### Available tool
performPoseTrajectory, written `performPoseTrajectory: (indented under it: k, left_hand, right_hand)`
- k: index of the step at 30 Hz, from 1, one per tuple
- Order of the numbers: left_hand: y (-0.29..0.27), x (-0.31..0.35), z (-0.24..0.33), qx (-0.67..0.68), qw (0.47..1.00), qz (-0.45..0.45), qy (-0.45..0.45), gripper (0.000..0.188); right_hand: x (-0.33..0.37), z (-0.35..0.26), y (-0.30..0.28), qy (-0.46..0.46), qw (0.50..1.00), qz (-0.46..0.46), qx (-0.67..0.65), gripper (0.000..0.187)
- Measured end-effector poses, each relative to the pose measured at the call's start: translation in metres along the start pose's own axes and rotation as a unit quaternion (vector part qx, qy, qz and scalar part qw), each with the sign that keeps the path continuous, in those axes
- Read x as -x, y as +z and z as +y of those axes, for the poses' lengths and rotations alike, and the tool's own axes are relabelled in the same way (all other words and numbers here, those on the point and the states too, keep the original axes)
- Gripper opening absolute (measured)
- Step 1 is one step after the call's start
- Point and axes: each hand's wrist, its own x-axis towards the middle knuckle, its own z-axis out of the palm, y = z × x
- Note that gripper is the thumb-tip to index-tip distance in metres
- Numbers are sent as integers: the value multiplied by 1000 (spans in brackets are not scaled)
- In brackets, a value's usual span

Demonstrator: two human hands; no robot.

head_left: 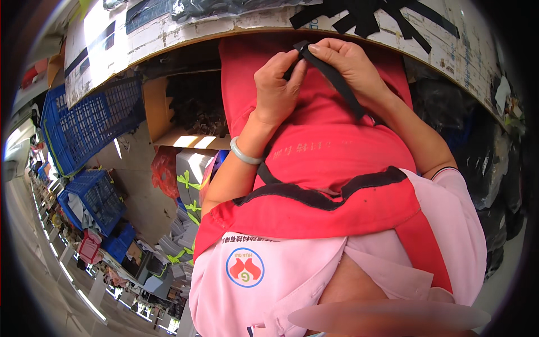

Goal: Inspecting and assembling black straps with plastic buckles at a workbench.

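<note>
A black fabric strap [341, 87] is held between my two hands above the red apron [320, 112], just off the table's near edge. My left hand [276, 85], with a pale bangle on its wrist, pinches the strap's upper end between thumb and fingers. Close beside it, my right hand [352, 66] is closed on the same end, its thumb pressed on top. From there the strap's free length slants down to the right, below the right palm. Several similar black straps [368, 16] lie fanned out on the table, beyond my right hand.
The worn, pale table [224, 27] runs across the top, with a clear plastic bag of dark items [224, 8] on it. An open cardboard box [154, 109] of dark pieces stands below at left, near blue crates [92, 121]. Dark plastic bags [449, 106] lie at right.
</note>
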Motion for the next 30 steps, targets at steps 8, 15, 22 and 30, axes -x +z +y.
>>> performPoseTrajectory:
  k: [8,15,22,30]
  left_hand:
    - [-11,6,7,221,934,-83,-269,19]
    - [-10,-4,-3,478,769,-27,-424,27]
    - [-8,-7,4,421,817,-44,-390,24]
    - [-3,-3,7,306,904,37,-297,20]
  right_hand:
    - [-9,8,-12,30,999,-27,-22,25]
    - [-11,18,-1,-111,989,17,93,24]
    - [-10,18,0,-302,931,45,199,18]
    - [8,-1,-3,-50,979,31,194,19]
